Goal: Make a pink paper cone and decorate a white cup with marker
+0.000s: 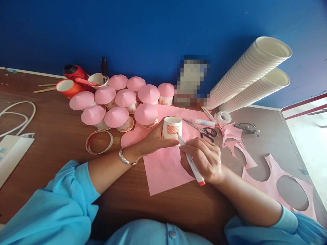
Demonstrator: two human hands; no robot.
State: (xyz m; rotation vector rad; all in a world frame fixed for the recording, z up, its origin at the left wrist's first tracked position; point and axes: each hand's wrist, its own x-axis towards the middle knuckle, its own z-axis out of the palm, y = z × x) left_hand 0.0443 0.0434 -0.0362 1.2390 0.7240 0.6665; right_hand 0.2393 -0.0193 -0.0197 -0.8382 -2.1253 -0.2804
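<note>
My left hand [153, 140] is wrapped round a white paper cup [167, 126], holding it upright over pink paper [163, 170]. Orange criss-cross lines inside a drawn outline mark the side of the cup. In my right hand [203, 158] is a white marker pen [192, 165] with an orange end. Its tip meets the cup's side near the right edge of the drawing. Behind the cup stand several decorated paper cups topped with pink paper cones [146, 114]. Part of the held cup is hidden by my left fingers.
Scissors [204, 131], a glue stick [203, 122], a tape roll [223, 117] and pink offcuts [276, 177] lie at right. Tall cup stacks [245, 75] lean by the blue wall. Leftward are a ring-shaped roll [111, 137], an orange cup [66, 89] and a white power strip [15, 153].
</note>
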